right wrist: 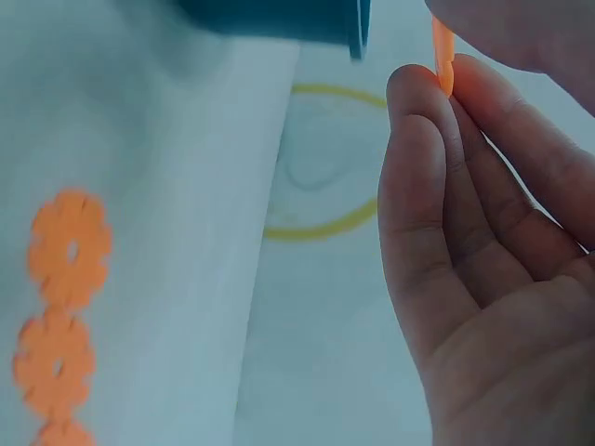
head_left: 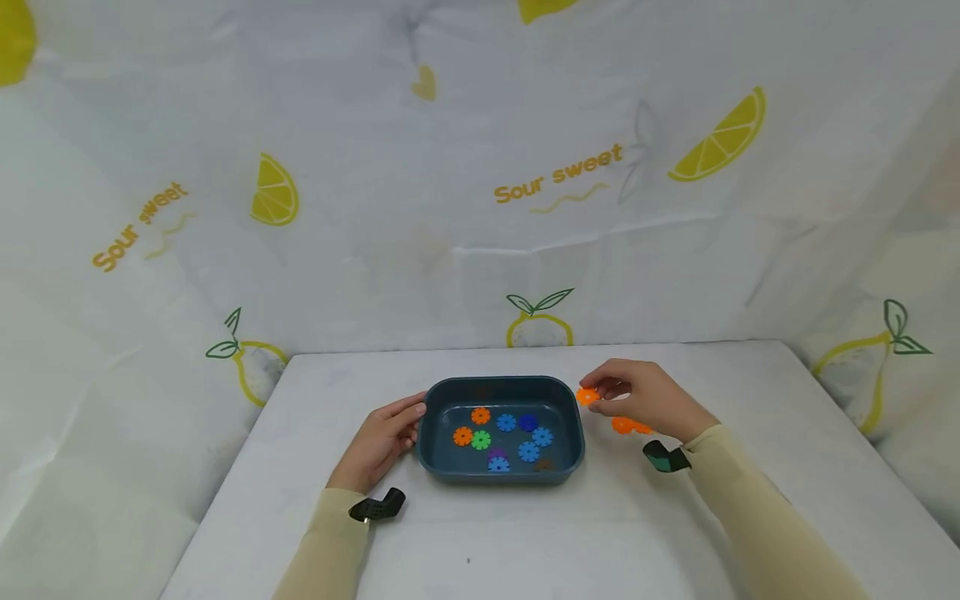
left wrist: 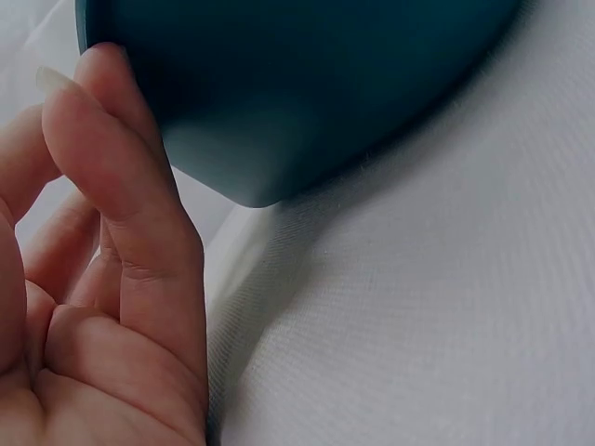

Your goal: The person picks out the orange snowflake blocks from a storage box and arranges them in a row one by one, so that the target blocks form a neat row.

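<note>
A dark blue-green rectangular tray (head_left: 498,478) stands on the white table. Small notched plastic discs lie in it: orange (head_left: 480,415), green (head_left: 481,440), several blue (head_left: 528,452), and a purple one (head_left: 497,454) partly covered. At the tray's left end my left hand (head_left: 378,442) grips the rim with thumb and fingers; the tray wall (left wrist: 279,102) fills the top of the left wrist view. Just beyond the right rim, my right hand (head_left: 637,396) pinches an orange notched disc (head_left: 588,397), seen edge-on in the right wrist view.
Orange discs (right wrist: 58,362) joined in a row lie on the table (head_left: 465,542) below my right hand, partly hidden by it in the head view. A brown disc (head_left: 543,465) sits at the tray's near right corner. Behind the table hangs a lemon-printed white cloth (head_left: 375,275).
</note>
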`<action>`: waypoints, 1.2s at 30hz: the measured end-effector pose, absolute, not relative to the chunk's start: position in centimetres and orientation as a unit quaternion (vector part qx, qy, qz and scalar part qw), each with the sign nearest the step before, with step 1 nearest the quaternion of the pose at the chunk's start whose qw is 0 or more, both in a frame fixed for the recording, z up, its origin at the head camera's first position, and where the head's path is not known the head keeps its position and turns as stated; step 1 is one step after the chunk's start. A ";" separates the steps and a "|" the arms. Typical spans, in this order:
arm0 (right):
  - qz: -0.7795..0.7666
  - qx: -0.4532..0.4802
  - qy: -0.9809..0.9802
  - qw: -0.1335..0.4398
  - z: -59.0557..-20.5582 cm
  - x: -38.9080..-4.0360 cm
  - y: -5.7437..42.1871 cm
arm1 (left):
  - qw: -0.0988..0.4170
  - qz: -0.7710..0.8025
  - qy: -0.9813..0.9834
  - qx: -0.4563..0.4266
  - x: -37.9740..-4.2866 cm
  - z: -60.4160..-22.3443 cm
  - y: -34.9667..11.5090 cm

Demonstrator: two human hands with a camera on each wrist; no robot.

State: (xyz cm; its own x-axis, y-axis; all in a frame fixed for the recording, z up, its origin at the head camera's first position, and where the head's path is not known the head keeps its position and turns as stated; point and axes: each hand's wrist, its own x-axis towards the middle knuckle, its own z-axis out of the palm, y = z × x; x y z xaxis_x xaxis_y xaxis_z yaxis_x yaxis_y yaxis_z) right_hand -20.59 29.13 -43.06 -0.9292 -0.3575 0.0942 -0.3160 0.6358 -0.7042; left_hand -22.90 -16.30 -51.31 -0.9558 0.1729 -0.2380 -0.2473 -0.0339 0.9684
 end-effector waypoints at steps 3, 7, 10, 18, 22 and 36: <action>-0.388 -0.154 0.908 0.020 -43.6 -20.0 30.8 | 0.145 0.720 0.678 -0.027 -22.8 -51.4 -16.3; -0.391 -0.117 0.913 0.010 -44.3 -19.3 33.1 | 0.145 0.721 0.677 -0.024 -22.9 -51.2 -16.4; -0.384 -0.097 0.918 0.000 -44.9 -18.7 34.6 | 0.145 0.719 0.679 -0.020 -22.9 -51.0 -16.6; -0.370 -0.067 0.927 -0.016 -47.0 -17.3 37.8 | 0.160 0.717 0.678 -0.027 -22.7 -51.2 -17.0; -0.354 -0.058 0.933 -0.028 -47.5 -17.0 39.0 | 0.161 0.721 0.674 -0.027 -22.8 -51.4 -17.0; -0.330 -0.021 0.944 -0.008 -48.3 -16.6 40.1 | 0.162 0.725 0.668 -0.035 -22.8 -51.3 -16.7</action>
